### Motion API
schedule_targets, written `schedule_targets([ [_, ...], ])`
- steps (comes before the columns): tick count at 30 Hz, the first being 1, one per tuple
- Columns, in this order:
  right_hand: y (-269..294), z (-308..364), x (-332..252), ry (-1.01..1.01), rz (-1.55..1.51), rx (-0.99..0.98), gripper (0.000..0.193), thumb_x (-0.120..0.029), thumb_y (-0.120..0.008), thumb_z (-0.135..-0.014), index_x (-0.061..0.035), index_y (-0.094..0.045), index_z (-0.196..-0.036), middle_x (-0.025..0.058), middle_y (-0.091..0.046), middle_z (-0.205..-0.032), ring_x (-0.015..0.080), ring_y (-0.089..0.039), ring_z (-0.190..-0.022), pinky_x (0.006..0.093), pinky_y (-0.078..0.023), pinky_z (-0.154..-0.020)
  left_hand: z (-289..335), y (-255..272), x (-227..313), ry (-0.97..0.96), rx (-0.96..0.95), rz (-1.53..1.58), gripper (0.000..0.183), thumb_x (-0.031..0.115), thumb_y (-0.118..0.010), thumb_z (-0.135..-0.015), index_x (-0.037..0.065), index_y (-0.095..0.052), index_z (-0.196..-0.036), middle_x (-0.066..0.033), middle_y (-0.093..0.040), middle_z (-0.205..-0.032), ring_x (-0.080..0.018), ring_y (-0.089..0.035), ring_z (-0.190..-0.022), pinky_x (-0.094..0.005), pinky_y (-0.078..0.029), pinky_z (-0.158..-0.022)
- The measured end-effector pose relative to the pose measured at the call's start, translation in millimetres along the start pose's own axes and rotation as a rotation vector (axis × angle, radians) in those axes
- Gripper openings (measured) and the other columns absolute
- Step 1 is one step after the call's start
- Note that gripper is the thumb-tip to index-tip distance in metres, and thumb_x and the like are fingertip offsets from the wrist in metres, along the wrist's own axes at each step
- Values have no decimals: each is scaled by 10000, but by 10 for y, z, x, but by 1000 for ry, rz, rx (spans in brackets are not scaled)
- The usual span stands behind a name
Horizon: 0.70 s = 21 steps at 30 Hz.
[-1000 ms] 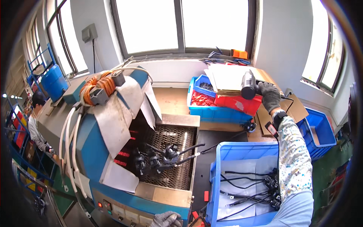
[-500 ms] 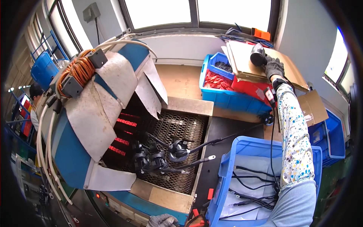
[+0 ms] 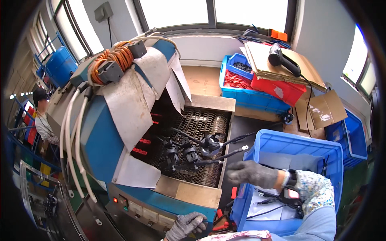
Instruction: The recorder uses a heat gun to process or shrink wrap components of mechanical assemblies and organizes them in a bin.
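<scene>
My right hand (image 3: 252, 174), in a grey glove, hovers above the left side of a blue bin (image 3: 281, 134), slightly blurred, fingers stretched left with nothing visible in them. It is nearest to a ring-terminal end of a black cable (image 3: 234, 152). Several black cable assemblies with bulky black fittings (image 3: 190, 154) lie on the wire mesh belt (image 3: 201, 120) of a blue heating machine (image 3: 98, 132). My left hand (image 3: 187, 225), also gloved, rests by the machine's front edge, fingers loosely apart and holding nothing. A black heat gun (image 3: 283, 60) lies on stacked cardboard (image 3: 261, 68).
Red glowing heaters (image 3: 140, 150) show under the machine's hood flaps. Behind the belt stands a light-blue crate (image 3: 249, 100) with red parts. Black cables lie inside the near bin. Blue bins (image 3: 356, 140) stand at the right; another person (image 3: 42, 120) is at far left.
My right hand has let go of the heat gun on the cardboard and come down to the left, over the bin. The view has shifted, and more of my left hand shows.
</scene>
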State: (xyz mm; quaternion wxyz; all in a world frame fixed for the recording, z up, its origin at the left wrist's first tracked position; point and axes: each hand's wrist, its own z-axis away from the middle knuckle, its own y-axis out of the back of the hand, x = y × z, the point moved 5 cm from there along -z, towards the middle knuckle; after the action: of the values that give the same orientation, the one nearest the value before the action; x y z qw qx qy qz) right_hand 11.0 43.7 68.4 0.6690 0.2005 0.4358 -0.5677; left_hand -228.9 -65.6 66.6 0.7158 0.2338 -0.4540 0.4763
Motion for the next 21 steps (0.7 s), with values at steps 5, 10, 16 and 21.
schedule_targets([
  [5,-90,-425,-189,310,164,47,486,-140,-695,-766,9,-512,-1192,63,-619,-924,177,-576,-919,286,-451,-865,-42,68,-233,5,-132,188,247,243,-503,-922,29,-591,-1008,-70,-636,-821,-113,-596,-682,-228,-490,-629],
  [10,-73,-684,-12,429,319,-69,687,-130,-731,-704,-85,-414,-1312,97,-464,-1196,191,-445,-1095,311,-396,-920,-106,516,347,-540,193,109,462,363,-486,-917,19,-477,-1226,-102,-557,-1145,-170,-525,-1061,-308,-428,-909],
  [16,-510,-524,-196,881,-248,59,492,-66,-719,-715,-106,-458,-1131,55,-441,-1180,125,-449,-1057,322,-436,-860,-686,948,424,-707,336,180,667,401,-463,-917,-5,-216,-1385,-113,-305,-1380,-191,-324,-1242,-286,-282,-1045],
  [21,-739,-512,-198,841,-355,383,207,-261,-578,-888,-84,-555,-782,-16,-557,-693,85,-530,-666,240,-456,-629,-1106,813,244,-604,203,220,580,244,-527,-901,4,-255,-1353,-141,-373,-1307,-196,-380,-1214,-326,-340,-1022],
])
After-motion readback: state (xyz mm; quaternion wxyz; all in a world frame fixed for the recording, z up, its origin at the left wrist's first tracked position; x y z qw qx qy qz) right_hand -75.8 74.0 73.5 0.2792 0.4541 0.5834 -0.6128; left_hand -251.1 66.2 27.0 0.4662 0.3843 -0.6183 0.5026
